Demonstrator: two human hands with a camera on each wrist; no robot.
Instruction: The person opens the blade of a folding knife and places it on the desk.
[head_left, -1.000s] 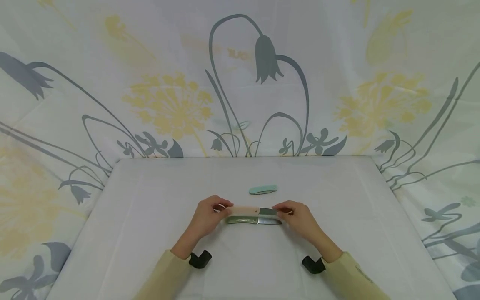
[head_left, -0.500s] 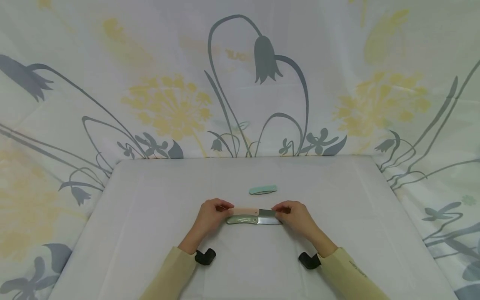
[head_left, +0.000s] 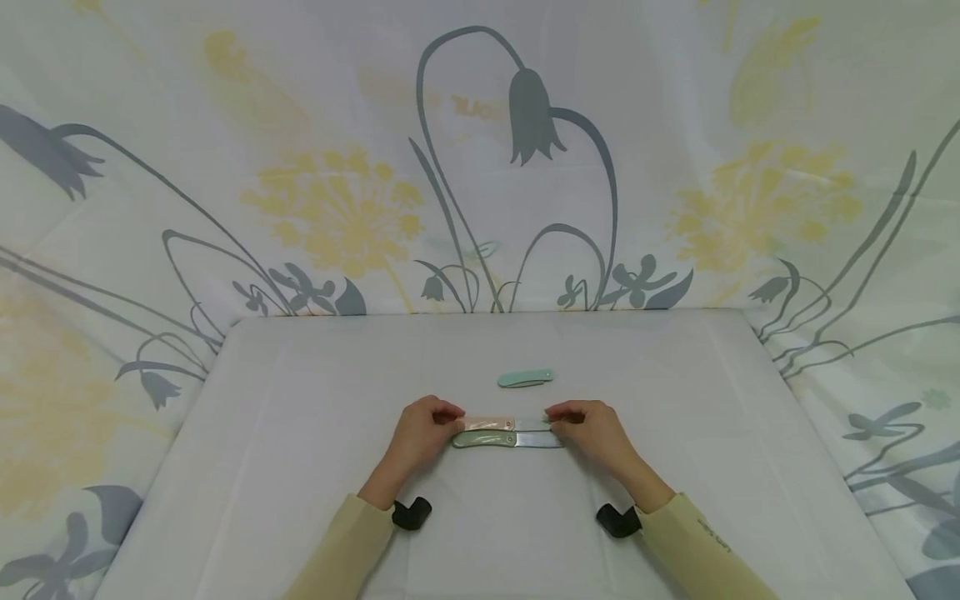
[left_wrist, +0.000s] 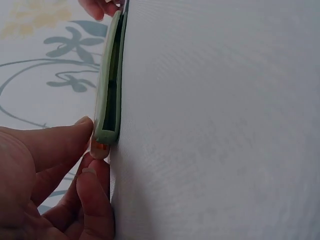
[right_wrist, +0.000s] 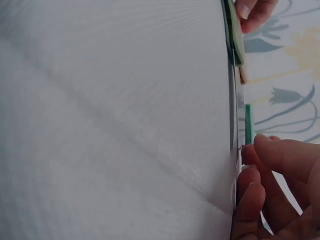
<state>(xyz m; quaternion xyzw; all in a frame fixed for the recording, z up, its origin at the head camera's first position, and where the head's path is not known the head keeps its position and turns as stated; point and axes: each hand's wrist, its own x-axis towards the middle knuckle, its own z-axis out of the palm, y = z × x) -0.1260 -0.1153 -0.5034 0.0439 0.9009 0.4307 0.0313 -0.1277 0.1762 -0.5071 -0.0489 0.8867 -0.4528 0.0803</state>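
Observation:
A folding knife with a pink handle [head_left: 489,423] lies unfolded, its blade pointing right. My left hand [head_left: 422,432] pinches the handle's left end between thumb and fingers. At the blade's tip, the fingers of my right hand [head_left: 592,432] pinch it, hiding the point. Directly in front, along its near side, lies an unfolded green-handled knife [head_left: 483,439], also with its blade to the right. In the left wrist view, the green handle [left_wrist: 106,85] overlaps the pink one, which sticks out by the thumb. Farther back, a folded mint-green pocket knife [head_left: 525,379] rests on the table.
The white-covered table [head_left: 337,367] ends at the back against a floral curtain [head_left: 480,208], which also hangs along both sides. A black wrist mount [head_left: 412,513] sits at the left cuff and another black mount [head_left: 618,521] at the right.
The pink-handled knife has tipped slightly, its blade going from dark to bright, and now sits close along the green one. Both hands shifted a little and kept their grip.

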